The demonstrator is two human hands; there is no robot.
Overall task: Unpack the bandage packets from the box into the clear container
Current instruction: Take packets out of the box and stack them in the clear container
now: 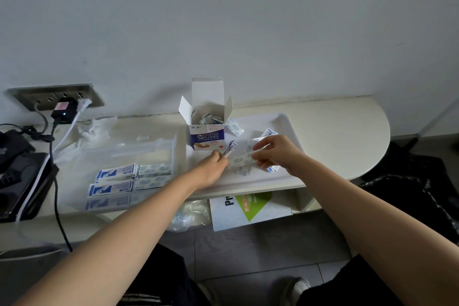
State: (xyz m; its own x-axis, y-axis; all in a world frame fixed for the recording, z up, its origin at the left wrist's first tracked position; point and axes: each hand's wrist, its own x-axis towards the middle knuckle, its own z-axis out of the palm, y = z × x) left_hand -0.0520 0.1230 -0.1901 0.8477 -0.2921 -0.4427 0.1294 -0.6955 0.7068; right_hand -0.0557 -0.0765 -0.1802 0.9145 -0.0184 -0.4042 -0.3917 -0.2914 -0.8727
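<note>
Plain pale wall (223,20); cream desk (347,126), rounded right end; grey tiled floor (260,256); metal socket panel (44,94) left; dim light.

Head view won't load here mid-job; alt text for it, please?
Over a white tray, the left hand grips a few bandage packets and the right hand pinches other loose packets. Behind them stands the open bandage box, packets still inside; the clear container at left holds stacked packets.

Box (207,137): blue-and-white card, upright, top flaps open, boxed packets (210,120) visible inside. Clear container (124,151): left of box, holds stacked packets (116,172), blue and white, lying flat in rows. Loose packets (242,163): scattered just right of box.
</note>
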